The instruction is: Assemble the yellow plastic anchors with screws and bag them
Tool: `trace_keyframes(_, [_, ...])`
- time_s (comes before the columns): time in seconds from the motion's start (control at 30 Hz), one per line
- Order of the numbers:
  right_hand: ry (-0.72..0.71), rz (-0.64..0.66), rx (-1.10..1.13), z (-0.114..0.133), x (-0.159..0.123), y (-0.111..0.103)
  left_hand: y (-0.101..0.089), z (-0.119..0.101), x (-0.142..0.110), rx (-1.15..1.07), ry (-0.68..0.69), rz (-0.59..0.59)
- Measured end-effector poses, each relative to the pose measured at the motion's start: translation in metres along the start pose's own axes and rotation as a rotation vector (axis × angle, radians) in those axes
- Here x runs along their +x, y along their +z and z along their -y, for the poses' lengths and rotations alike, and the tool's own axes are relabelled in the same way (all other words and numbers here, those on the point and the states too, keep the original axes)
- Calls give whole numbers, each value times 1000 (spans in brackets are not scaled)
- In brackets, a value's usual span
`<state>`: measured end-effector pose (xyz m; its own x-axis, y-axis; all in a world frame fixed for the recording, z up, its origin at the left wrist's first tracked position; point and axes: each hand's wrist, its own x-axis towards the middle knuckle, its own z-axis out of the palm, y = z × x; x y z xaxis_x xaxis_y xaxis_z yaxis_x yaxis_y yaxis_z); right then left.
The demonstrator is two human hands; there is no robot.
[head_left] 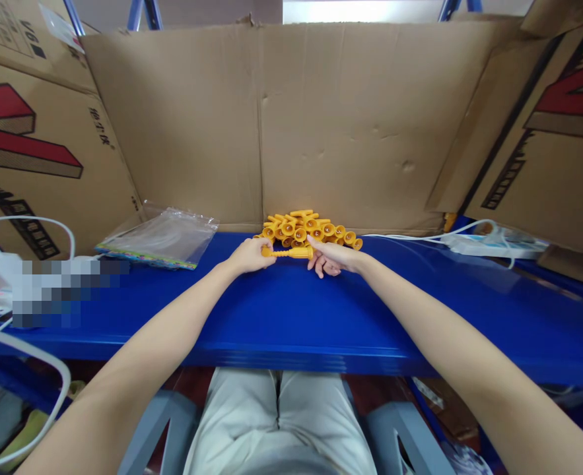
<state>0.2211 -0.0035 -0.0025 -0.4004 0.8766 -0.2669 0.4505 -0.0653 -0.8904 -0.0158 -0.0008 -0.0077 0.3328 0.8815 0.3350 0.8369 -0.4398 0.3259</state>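
Above the blue metal shelf (291, 323), the bare left hand (252, 256) is pinching the narrow, rounded end of a yellow-orange plastic piece (294, 253), while the bare right hand (331, 256) is holding its wider end, lower fingers loosely curling. Just beyond, matching yellow-orange hollow-ended pieces (315, 227) are lying heaped before a tall brown cardboard panel (350, 125).

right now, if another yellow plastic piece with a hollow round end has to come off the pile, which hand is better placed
Probably the right hand: it is directly in front of the pile, some fingers loose, while the left hand pinches the held piece by its narrow end.
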Motion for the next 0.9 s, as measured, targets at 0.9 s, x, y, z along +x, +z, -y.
trace_keyframes(0.9, [-147,28,177,-5,-2,0,1,3,-1,-2,19,-14])
